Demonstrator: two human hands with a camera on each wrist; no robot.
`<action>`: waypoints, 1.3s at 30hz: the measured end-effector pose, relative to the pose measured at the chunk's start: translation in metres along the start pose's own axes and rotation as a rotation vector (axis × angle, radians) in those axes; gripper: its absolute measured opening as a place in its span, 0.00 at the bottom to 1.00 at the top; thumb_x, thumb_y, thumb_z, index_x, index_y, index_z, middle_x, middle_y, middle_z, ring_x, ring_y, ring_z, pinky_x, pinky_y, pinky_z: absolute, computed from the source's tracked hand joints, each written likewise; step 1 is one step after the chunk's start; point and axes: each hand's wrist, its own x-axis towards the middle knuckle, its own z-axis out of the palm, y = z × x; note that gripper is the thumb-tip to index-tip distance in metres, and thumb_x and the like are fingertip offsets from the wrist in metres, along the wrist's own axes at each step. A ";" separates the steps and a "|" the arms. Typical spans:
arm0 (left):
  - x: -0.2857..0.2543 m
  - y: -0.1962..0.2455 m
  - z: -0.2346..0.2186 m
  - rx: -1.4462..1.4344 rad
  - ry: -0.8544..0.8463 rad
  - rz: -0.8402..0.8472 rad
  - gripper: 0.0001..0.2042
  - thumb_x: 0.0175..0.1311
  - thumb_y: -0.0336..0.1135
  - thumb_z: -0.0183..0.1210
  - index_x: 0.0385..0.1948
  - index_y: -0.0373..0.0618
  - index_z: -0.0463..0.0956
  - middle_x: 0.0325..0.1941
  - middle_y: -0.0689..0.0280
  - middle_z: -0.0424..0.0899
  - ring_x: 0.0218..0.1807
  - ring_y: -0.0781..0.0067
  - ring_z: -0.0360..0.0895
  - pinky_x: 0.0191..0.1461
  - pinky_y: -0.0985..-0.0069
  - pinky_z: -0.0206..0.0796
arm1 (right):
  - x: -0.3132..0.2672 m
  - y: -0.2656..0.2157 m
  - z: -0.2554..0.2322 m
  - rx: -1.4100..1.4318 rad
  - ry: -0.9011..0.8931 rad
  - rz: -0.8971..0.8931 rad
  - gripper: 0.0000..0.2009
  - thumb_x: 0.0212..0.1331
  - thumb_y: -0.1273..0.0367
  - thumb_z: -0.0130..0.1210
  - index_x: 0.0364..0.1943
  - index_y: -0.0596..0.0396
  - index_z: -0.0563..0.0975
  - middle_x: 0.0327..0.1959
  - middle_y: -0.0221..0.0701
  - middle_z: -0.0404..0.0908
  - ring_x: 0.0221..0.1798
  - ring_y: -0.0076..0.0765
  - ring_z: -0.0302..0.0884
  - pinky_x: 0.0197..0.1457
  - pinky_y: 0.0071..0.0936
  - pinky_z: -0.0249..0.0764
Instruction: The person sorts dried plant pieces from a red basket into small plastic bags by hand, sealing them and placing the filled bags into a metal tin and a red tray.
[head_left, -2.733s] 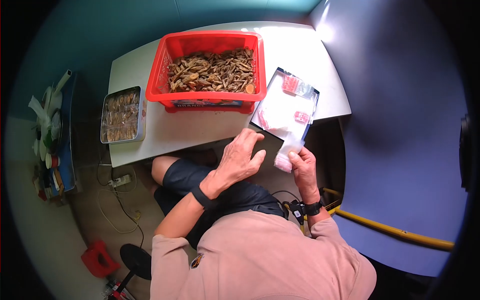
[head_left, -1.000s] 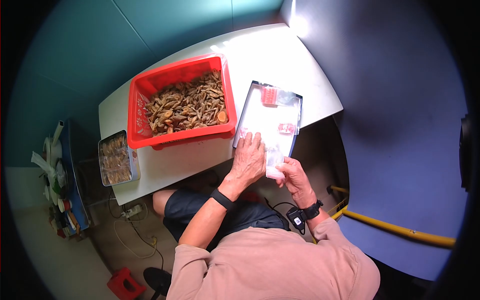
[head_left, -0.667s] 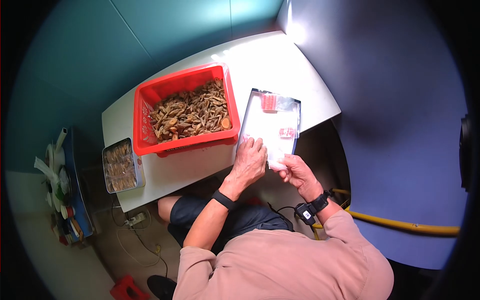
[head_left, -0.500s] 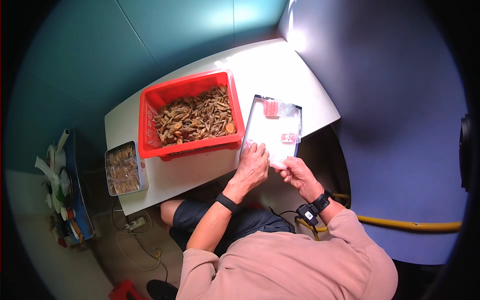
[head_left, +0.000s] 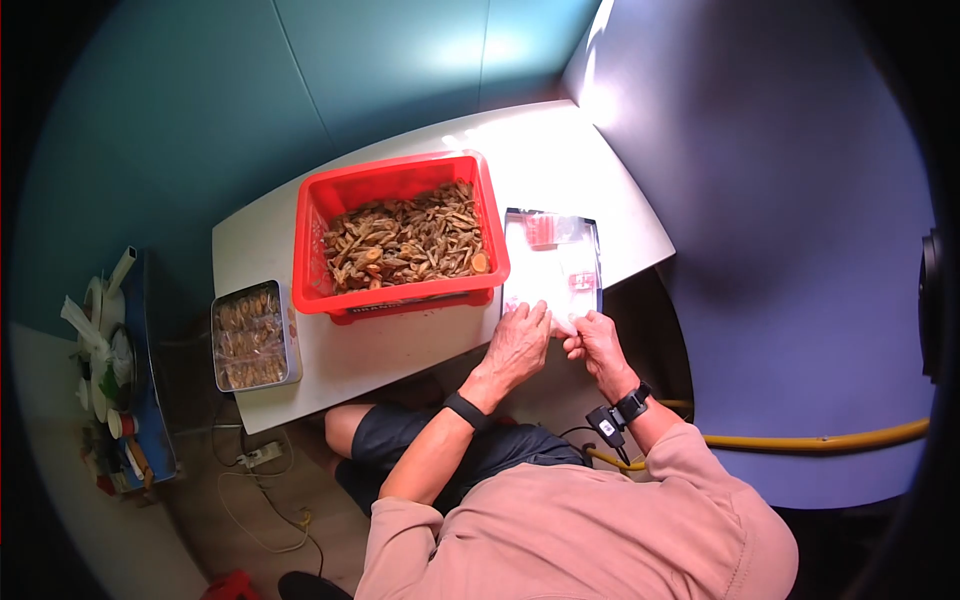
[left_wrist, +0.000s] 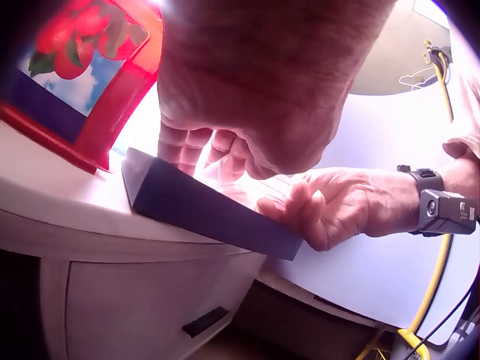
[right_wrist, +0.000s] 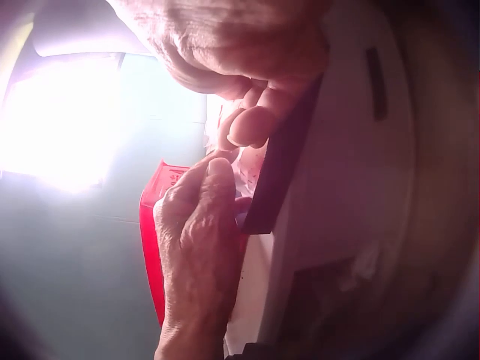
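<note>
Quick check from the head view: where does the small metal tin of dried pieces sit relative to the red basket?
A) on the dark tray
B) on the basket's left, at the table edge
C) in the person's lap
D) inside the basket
B: the metal tin sits left of the red basket, at the edge of the table.

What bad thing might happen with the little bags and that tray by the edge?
The dark tray juts over the table edge, so pressing on its near end might tip it. The left hand and right hand work a thin clear bag there; it may slip and fall to the floor.
</note>
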 end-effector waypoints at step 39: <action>0.019 0.001 0.008 -0.445 0.240 -0.441 0.05 0.59 0.30 0.55 0.29 0.38 0.73 0.33 0.51 0.79 0.30 0.50 0.80 0.36 0.57 0.71 | -0.007 -0.007 0.020 -0.270 0.119 -0.091 0.09 0.56 0.68 0.57 0.25 0.59 0.73 0.19 0.33 0.79 0.15 0.22 0.75 0.14 0.17 0.67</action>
